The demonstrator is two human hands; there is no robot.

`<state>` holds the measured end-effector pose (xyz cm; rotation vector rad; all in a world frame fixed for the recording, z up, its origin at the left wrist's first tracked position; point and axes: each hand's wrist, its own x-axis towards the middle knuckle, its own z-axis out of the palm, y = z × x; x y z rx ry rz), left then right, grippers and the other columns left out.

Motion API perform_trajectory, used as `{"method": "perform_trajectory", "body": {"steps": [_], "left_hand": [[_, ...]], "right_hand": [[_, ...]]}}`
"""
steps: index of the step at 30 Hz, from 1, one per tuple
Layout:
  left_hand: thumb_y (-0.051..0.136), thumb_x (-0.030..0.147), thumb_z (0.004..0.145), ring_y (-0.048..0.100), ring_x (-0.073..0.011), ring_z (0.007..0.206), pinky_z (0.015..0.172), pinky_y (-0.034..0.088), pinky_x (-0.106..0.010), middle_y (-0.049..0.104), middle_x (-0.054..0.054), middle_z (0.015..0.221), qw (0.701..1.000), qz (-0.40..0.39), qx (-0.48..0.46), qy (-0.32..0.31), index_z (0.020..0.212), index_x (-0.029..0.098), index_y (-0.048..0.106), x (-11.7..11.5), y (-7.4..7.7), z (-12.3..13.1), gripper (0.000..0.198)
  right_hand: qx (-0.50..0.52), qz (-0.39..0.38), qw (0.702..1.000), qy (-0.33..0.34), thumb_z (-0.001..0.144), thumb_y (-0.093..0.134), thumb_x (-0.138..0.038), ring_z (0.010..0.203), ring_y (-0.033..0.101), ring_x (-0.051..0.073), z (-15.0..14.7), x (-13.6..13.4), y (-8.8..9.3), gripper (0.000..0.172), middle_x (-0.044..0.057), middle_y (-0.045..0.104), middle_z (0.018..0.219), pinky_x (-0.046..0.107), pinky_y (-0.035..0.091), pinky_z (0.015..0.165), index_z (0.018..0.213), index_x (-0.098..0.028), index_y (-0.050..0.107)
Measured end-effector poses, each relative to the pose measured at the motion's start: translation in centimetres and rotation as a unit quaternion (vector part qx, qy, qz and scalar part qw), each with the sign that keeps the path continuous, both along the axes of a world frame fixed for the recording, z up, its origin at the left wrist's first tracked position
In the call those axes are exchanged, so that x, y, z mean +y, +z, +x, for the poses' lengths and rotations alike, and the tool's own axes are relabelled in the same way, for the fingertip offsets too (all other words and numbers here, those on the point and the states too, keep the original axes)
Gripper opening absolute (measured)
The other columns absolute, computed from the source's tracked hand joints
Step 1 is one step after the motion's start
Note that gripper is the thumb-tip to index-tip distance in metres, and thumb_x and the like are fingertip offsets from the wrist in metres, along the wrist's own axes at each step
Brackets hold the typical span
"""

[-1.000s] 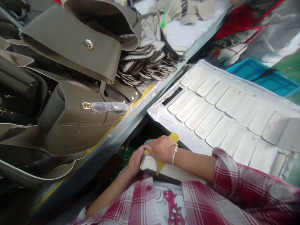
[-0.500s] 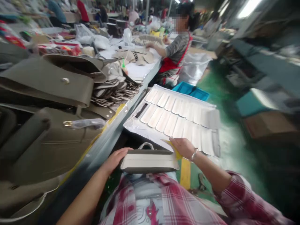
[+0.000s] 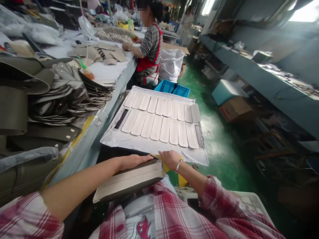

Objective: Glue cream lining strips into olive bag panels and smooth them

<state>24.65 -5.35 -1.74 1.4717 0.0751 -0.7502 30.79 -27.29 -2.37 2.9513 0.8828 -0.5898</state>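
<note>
A dark olive bag [image 3: 132, 182] with a pale underside lies tilted across my lap, its right end higher than its left. My left hand [image 3: 136, 161] holds it along the far upper edge, fingers stretched towards the right corner; the thumb is hidden. At that corner, my right hand [image 3: 170, 159] pinches a thin yellow piece [image 3: 166, 166] against or right beside the bag's end. What the yellow piece is made of, I cannot tell. Beyond both hands is a white-covered board [image 3: 149, 144] bearing two rows of pale, round-ended strips [image 3: 156, 127].
On the left, a long table [image 3: 99, 122] carries stacked olive bag parts [image 3: 72, 99] and a green-tipped bottle [image 3: 86, 68]. A co-worker [image 3: 149, 43] in a red apron sits at its far side. Blue crates [image 3: 171, 88] stand behind the board. Boxes [image 3: 234, 108] stand on the right.
My left hand has moved from the bag's left end to near its right corner. The bag has swung to a slant. My right hand keeps the yellow piece; the view has turned right.
</note>
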Motion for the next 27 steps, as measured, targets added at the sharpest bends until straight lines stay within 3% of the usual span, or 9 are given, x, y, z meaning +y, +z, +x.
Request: {"method": "perform_trajectory", "body": {"steps": [4, 7, 9, 11, 14, 18, 22, 24, 27], "left_hand": [[0.047, 0.066, 0.075, 0.062, -0.0249, 0.098, 0.090, 0.043, -0.036, 0.069, -0.009, 0.102, 0.970, -0.188, 0.147, -0.050, 0.096, 0.020, 0.071, -2.9, -2.0, 2.3, 0.056], [0.036, 0.073, 0.076, 0.062, -0.0248, 0.094, 0.090, 0.043, -0.036, 0.069, -0.011, 0.100, 0.950, -0.237, 0.200, -0.028, 0.097, 0.016, 0.070, -3.2, -3.6, 2.6, 0.069], [0.041, 0.071, 0.076, 0.063, -0.0256, 0.090, 0.088, 0.043, -0.037, 0.070, -0.011, 0.092, 0.968, -0.172, 0.184, -0.004, 0.092, 0.015, 0.072, -2.9, -4.5, 2.6, 0.065], [0.051, 0.066, 0.074, 0.063, -0.0265, 0.084, 0.084, 0.044, -0.036, 0.071, -0.009, 0.083, 0.990, -0.044, 0.131, 0.012, 0.082, 0.016, 0.073, -2.5, -5.2, 2.6, 0.055], [0.062, 0.054, 0.071, 0.062, -0.0264, 0.083, 0.086, 0.041, -0.033, 0.070, -0.006, 0.077, 0.995, 0.094, 0.019, 0.002, 0.071, 0.018, 0.073, -1.9, -5.6, 2.9, 0.038], [0.052, 0.044, 0.082, 0.060, -0.0236, 0.092, 0.092, 0.036, -0.029, 0.069, -0.004, 0.089, 0.982, 0.115, -0.089, -0.118, 0.088, 0.018, 0.071, -1.4, -5.5, 3.4, 0.032], [0.027, 0.040, 0.093, 0.056, -0.0205, 0.100, 0.094, 0.036, -0.027, 0.064, -0.008, 0.108, 0.933, 0.170, -0.167, -0.268, 0.107, 0.014, 0.061, -1.2, -5.1, 3.2, 0.045], [0.021, 0.039, 0.094, 0.055, -0.0198, 0.101, 0.094, 0.035, -0.027, 0.061, -0.011, 0.112, 0.921, 0.184, -0.185, -0.291, 0.110, 0.012, 0.057, -1.2, -4.7, 3.0, 0.048], [0.017, 0.044, 0.093, 0.056, -0.0194, 0.098, 0.093, 0.037, -0.025, 0.062, -0.012, 0.108, 0.930, 0.177, -0.160, -0.278, 0.103, 0.011, 0.058, -1.4, -3.9, 2.6, 0.054]], "right_hand": [[-0.006, -0.003, 1.000, 0.022, 0.099, 0.017, -0.045, 0.081, 0.065, 0.022, 0.8, 0.1, 0.3, 0.057, 0.010, 0.068, 0.083, 0.030, 0.043, 0.067, 0.081, -0.018, 0.064], [-0.033, 0.003, 0.997, 0.063, 0.099, 0.021, -0.043, 0.075, 0.065, 0.022, 1.0, 0.3, 0.2, 0.054, 0.009, 0.068, 0.080, 0.029, 0.041, 0.064, 0.079, -0.017, 0.064], [-0.048, 0.010, 0.994, 0.096, 0.098, 0.023, -0.041, 0.071, 0.064, 0.021, 1.2, 0.6, 0.2, 0.051, 0.009, 0.067, 0.077, 0.029, 0.040, 0.060, 0.080, -0.018, 0.064], [-0.050, 0.016, 0.990, 0.129, 0.098, 0.024, -0.040, 0.069, 0.063, 0.020, 1.4, 0.8, 0.1, 0.049, 0.008, 0.067, 0.076, 0.029, 0.037, 0.057, 0.082, -0.018, 0.065], [-0.049, 0.019, 0.982, 0.183, 0.099, 0.022, -0.039, 0.068, 0.061, 0.019, 1.8, 1.1, 0.1, 0.050, 0.007, 0.067, 0.076, 0.030, 0.034, 0.054, 0.083, -0.018, 0.065], [-0.054, 0.013, 0.973, 0.225, 0.099, 0.024, -0.038, 0.068, 0.061, 0.018, 2.1, 1.5, 0.2, 0.050, 0.006, 0.068, 0.076, 0.031, 0.030, 0.053, 0.080, -0.017, 0.066], [-0.059, 0.014, 0.968, 0.244, 0.098, 0.030, -0.039, 0.066, 0.062, 0.019, 2.1, 1.8, 0.5, 0.047, 0.006, 0.068, 0.074, 0.032, 0.027, 0.051, 0.077, -0.017, 0.066], [-0.058, 0.018, 0.966, 0.250, 0.098, 0.030, -0.039, 0.066, 0.062, 0.019, 2.0, 1.9, 0.5, 0.047, 0.005, 0.068, 0.074, 0.033, 0.028, 0.052, 0.076, -0.017, 0.067], [-0.052, 0.022, 0.965, 0.258, 0.098, 0.030, -0.038, 0.067, 0.062, 0.019, 2.0, 1.9, 0.4, 0.047, 0.005, 0.068, 0.074, 0.033, 0.028, 0.053, 0.077, -0.017, 0.067]]}}
